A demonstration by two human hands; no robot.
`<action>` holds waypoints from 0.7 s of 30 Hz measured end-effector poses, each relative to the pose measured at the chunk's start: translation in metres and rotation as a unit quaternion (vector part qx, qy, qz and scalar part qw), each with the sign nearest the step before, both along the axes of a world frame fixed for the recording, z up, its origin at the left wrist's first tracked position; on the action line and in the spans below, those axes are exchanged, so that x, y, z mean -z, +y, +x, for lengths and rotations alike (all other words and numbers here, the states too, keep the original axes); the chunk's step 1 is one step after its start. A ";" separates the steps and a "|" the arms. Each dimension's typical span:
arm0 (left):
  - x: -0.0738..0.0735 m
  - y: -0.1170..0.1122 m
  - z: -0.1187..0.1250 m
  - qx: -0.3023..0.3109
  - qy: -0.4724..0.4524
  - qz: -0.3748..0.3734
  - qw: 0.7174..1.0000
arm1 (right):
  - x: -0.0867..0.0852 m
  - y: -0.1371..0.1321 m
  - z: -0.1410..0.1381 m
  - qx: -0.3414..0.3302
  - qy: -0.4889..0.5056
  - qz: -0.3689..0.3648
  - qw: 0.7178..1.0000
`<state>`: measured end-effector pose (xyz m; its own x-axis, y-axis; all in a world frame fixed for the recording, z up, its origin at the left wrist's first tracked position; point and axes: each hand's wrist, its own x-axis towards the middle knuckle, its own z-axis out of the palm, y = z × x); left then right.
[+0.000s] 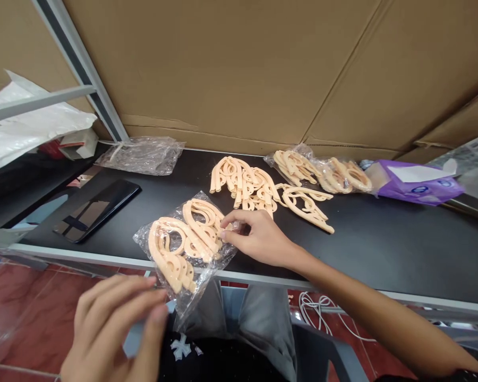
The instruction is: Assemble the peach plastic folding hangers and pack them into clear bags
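A clear plastic bag (201, 284) lies at the table's front edge, its lower end hanging over. Inside it are several curved peach plastic pieces (183, 233) that look like folding hangers. My right hand (258, 236) pinches the bag's right side with thumb and forefinger, beside the pieces. My left hand (119, 323) hovers at the lower left in front of the table, slightly blurred, its fingers apart and holding nothing. Behind the bag sits a loose pile of the same hangers (242, 183), and another few hangers (306, 204) lie to its right.
Filled bags of hangers (295, 164) stand along the back, next to a purple tissue pack (418, 183). A black phone (97, 209) lies on the left, with a crumpled plastic bag (143, 155) behind it. Cardboard (239, 69) walls the back; a metal post (87, 69) rises left.
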<state>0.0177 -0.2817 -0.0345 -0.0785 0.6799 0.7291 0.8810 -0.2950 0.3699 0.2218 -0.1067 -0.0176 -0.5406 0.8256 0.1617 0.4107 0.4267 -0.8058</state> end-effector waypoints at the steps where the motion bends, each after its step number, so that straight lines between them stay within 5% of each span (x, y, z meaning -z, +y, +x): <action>1: -0.003 -0.002 0.005 0.046 0.047 -0.003 0.998 | 0.000 0.001 -0.002 0.002 -0.005 0.001 1.000; 4: -0.005 0.001 0.017 0.171 0.192 -0.028 0.966 | -0.002 0.001 -0.005 0.007 -0.015 0.005 1.000; 9: 0.013 0.028 -0.006 0.161 0.237 -0.054 0.956 | -0.004 -0.005 0.002 0.016 -0.012 -0.009 1.000; 13: 0.020 0.041 -0.039 0.215 0.260 -0.050 0.940 | 0.004 -0.012 0.008 -0.002 -0.010 0.065 0.998; 21: -0.005 0.051 -0.055 0.240 0.211 -0.045 0.947 | 0.009 -0.028 0.037 -0.078 -0.085 0.179 0.977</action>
<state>-0.0374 -0.2307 -0.0292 0.5404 0.6234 0.5651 0.7276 -0.6835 0.0581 0.2585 -0.1350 -0.0265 -0.6994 0.6382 0.3218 0.4333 0.7367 -0.5192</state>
